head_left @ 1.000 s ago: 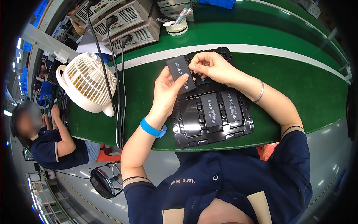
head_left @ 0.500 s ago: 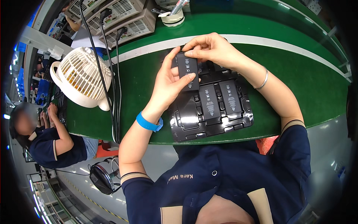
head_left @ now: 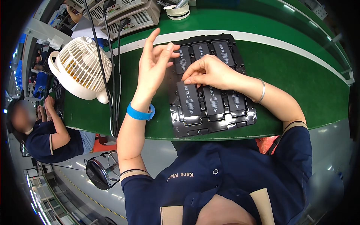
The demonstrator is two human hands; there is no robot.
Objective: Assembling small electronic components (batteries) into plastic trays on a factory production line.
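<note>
Here, hands (head_left: 180,69) hover over tray's (head_left: 213,125) left edge.

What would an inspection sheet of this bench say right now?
Surface: green belt with a white stripe.
Job's things: black tray holding six flat black battery packs, three per row.
Clutter: white desk fan, tape roll.
Hands: left hand raised, open, empty; right hand fingers on the near-left pack.
Cables: black cables running past the fan.
Surroundings: grey equipment boxes; a seated co-worker.
</note>
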